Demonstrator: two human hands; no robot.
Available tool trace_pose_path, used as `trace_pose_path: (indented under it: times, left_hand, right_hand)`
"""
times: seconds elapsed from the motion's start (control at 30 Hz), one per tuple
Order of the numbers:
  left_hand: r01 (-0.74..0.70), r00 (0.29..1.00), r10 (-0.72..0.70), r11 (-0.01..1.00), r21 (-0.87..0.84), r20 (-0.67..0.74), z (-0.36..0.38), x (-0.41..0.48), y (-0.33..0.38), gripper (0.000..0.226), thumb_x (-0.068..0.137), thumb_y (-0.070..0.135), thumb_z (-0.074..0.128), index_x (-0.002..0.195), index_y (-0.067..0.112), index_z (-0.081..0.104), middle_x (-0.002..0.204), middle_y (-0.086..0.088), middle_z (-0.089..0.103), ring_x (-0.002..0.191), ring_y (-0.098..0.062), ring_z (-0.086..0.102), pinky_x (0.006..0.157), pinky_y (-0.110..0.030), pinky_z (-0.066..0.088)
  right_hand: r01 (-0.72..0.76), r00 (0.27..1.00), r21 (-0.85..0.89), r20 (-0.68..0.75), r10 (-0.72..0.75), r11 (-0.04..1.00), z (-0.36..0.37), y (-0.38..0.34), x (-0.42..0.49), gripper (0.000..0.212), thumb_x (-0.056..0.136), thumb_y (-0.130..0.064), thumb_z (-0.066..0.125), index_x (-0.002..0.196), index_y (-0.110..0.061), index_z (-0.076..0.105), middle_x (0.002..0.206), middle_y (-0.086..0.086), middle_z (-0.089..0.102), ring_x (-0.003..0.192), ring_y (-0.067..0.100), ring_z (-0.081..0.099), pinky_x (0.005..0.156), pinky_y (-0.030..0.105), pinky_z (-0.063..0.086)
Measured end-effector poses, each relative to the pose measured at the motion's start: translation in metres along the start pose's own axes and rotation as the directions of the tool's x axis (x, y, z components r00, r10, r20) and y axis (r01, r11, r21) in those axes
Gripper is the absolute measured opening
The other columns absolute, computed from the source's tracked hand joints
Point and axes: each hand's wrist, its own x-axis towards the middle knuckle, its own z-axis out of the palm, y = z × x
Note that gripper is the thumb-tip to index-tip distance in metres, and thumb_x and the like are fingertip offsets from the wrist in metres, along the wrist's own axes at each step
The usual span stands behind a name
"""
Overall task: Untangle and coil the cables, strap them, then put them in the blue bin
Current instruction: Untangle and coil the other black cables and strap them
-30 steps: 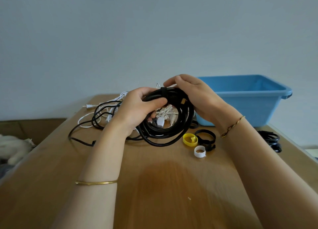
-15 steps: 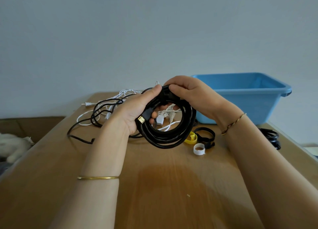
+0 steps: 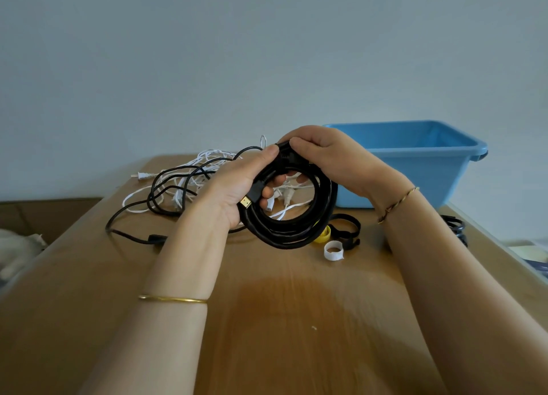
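On the left of the bench (image 3: 281,344) the loose tangle of white and black cables (image 3: 178,184) lies as it did a second ago, not yet sorted. The left hand (image 3: 237,187) has turned palm-up since then, so a gold-tipped plug (image 3: 245,201) now shows against its palm. Its fingers curl through the black coil (image 3: 296,228) and grasp it, lifted slightly higher off the bench. The right hand (image 3: 335,163) clasps the coil's top, where both thumbs meet. They are probably closing a strap, though I cannot make it out. Spare straps (image 3: 333,250) lie beneath. The blue bin (image 3: 415,160) stands just behind, so this coil is likely nearly ready to go in.
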Motion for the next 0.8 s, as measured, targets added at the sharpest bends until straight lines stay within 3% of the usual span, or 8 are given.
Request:
trace_pose_path:
  times: [0.1, 0.2, 0.33, 0.53, 0.6, 0.7, 0.8]
  left_hand:
    - [0.011, 0.998, -0.01, 1.0, -0.016, 0.065, 0.013, 0.0, -0.003, 0.023, 0.09, 0.039, 0.059, 0.091, 0.016, 0.062, 0.063, -0.001, 0.061, 0.04, -0.008, 0.043, 0.041, -0.017, 0.035]
    - [0.087, 0.984, -0.08, 0.995, -0.039, 0.162, 0.036, -0.002, -0.012, 0.025, 0.091, 0.042, 0.057, 0.092, 0.017, 0.063, 0.064, -0.001, 0.06, 0.038, -0.006, 0.043, 0.04, -0.015, 0.037]
    - [0.296, 0.904, -0.249, 0.951, -0.089, 0.348, 0.071, -0.012, -0.029, 0.028, 0.092, 0.044, 0.052, 0.094, 0.018, 0.062, 0.066, -0.002, 0.059, 0.038, -0.007, 0.048, 0.041, -0.017, 0.044]
    - [0.439, 0.803, -0.386, 0.899, -0.012, 0.455, 0.113, -0.038, -0.055, 0.039, 0.096, 0.04, 0.049, 0.093, 0.005, 0.065, 0.069, -0.013, 0.066, 0.047, -0.018, 0.061, 0.051, -0.029, 0.056]
    - [0.425, 0.803, -0.399, 0.904, 0.045, 0.443, 0.123, -0.044, -0.061, 0.035, 0.096, 0.038, 0.051, 0.096, 0.006, 0.066, 0.072, -0.015, 0.068, 0.056, -0.024, 0.066, 0.058, -0.036, 0.058]
    - [0.276, 0.889, -0.33, 0.939, 0.204, 0.319, 0.134, -0.046, -0.07, 0.032, 0.095, 0.036, 0.055, 0.103, 0.006, 0.063, 0.078, -0.014, 0.067, 0.065, -0.029, 0.063, 0.067, -0.042, 0.057]
    - [0.07, 0.965, -0.188, 0.856, 0.513, 0.182, 0.138, -0.04, -0.077, 0.043, 0.091, 0.048, 0.056, 0.112, 0.011, 0.067, 0.098, -0.009, 0.07, 0.091, -0.027, 0.065, 0.092, -0.043, 0.051]
  right_hand:
    - [-0.075, 0.996, 0.017, 0.047, 0.074, 0.997, -0.019, -0.002, -0.014, 0.031, 0.099, -0.032, 0.042, 0.116, -0.014, 0.061, 0.111, 0.009, 0.066, 0.1, 0.021, 0.064, 0.09, 0.035, 0.053]
    - [-0.144, 0.985, -0.147, 0.077, 0.157, 0.979, -0.041, 0.001, -0.033, 0.031, 0.093, -0.032, 0.054, 0.122, -0.021, 0.051, 0.109, 0.004, 0.065, 0.097, 0.018, 0.066, 0.083, 0.036, 0.056]
    - [-0.222, 0.97, -0.298, 0.028, 0.241, 0.928, -0.069, 0.004, -0.065, 0.026, 0.088, -0.023, 0.063, 0.109, -0.015, 0.05, 0.094, 0.009, 0.07, 0.086, 0.029, 0.066, 0.075, 0.04, 0.054]
    - [-0.342, 0.901, -0.498, 0.067, 0.429, 0.797, -0.095, 0.008, -0.114, 0.035, 0.078, -0.026, 0.074, 0.106, -0.021, 0.053, 0.096, 0.003, 0.061, 0.082, 0.023, 0.063, 0.078, 0.046, 0.055]
    - [-0.386, 0.877, -0.521, 0.05, 0.478, 0.762, -0.098, 0.013, -0.129, 0.035, 0.078, -0.028, 0.074, 0.104, -0.022, 0.052, 0.093, 0.004, 0.061, 0.076, 0.023, 0.064, 0.071, 0.042, 0.057]
    - [-0.441, 0.852, -0.517, 0.017, 0.524, 0.733, -0.1, 0.02, -0.148, 0.035, 0.078, -0.033, 0.073, 0.103, -0.027, 0.049, 0.095, 0.004, 0.06, 0.076, 0.029, 0.068, 0.062, 0.035, 0.057]
    - [-0.448, 0.849, -0.554, -0.017, 0.528, 0.702, -0.097, 0.026, -0.156, 0.035, 0.08, -0.037, 0.071, 0.105, -0.026, 0.048, 0.104, 0.004, 0.051, 0.082, 0.03, 0.066, 0.071, 0.038, 0.058]
